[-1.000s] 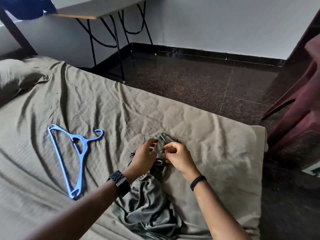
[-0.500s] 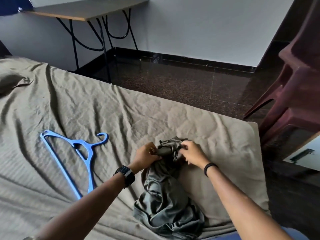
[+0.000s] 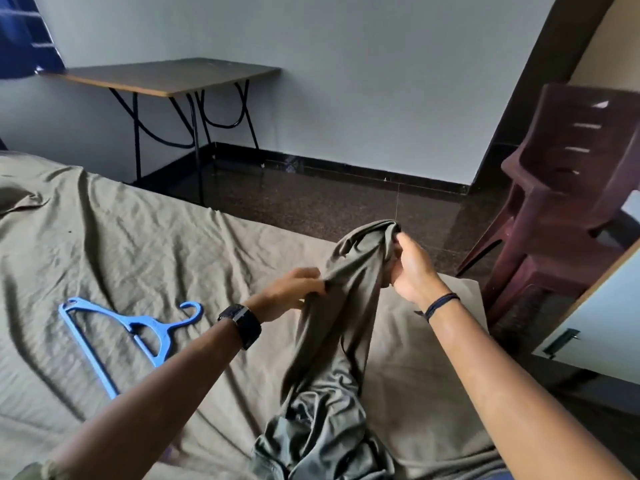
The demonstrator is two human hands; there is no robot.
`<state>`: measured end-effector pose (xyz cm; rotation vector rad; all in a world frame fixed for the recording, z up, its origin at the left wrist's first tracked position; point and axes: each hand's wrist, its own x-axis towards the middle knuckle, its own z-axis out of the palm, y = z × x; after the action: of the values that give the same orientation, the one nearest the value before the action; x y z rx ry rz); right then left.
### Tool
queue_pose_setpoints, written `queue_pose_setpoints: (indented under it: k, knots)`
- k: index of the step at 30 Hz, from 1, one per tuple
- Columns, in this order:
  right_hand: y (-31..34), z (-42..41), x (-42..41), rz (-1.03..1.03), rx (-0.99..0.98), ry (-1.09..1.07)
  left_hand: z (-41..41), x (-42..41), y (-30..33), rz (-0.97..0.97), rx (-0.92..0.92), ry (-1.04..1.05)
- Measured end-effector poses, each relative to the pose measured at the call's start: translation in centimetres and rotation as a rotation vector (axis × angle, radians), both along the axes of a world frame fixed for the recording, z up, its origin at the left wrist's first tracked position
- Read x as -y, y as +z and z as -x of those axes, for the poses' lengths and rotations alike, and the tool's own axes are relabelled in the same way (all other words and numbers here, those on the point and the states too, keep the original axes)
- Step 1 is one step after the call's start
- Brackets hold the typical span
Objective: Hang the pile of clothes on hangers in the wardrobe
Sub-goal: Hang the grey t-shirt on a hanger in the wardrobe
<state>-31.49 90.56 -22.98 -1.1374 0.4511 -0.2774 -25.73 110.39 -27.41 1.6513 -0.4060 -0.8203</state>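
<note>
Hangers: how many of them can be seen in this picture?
1. The blue plastic hanger lies flat on the olive bedsheet, left of the left hand. Others may be out of view.

A plain olive-grey garment (image 3: 341, 306) is seen over a bed sheet (image 3: 138, 244) of a lighter khaki colour, on which a light blue hanger (image 3: 138, 332) is laid. A black watch (image 3: 241, 323) and a dark wristband (image 3: 441, 303) are worn, and 1 maroon chair (image 3: 568, 188), a brown table top (image 3: 162, 76) on black legs and a dark speckled floor (image 3: 329, 206) are shown against a pale grey wall (image 3: 346, 64).
</note>
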Motion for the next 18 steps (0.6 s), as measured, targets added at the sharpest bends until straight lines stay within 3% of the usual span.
queue_pose_setpoints:
  k: [3,5,9,13,18]
  knots:
    - [2.1,-0.2,0.4,0.104,0.073,-0.003,-1.0,0.8,3.0,0.137,-0.196,0.048]
    - [3.9,-0.3,0.9,0.221,0.108,-0.023,-1.5,1.2,5.0,0.189,-0.22,0.015]
    - [8.3,0.4,2.8,0.36,0.165,-0.041,-2.4,1.9,9.5,0.318,-0.026,0.061]
    - [13.1,1.6,4.5,0.456,0.185,-0.056,-2.8,2.6,14.5,0.285,0.178,-0.002]
    - [18.4,3.1,6.4,0.583,0.224,-0.108,-3.7,3.4,19.8,0.336,0.257,0.0]
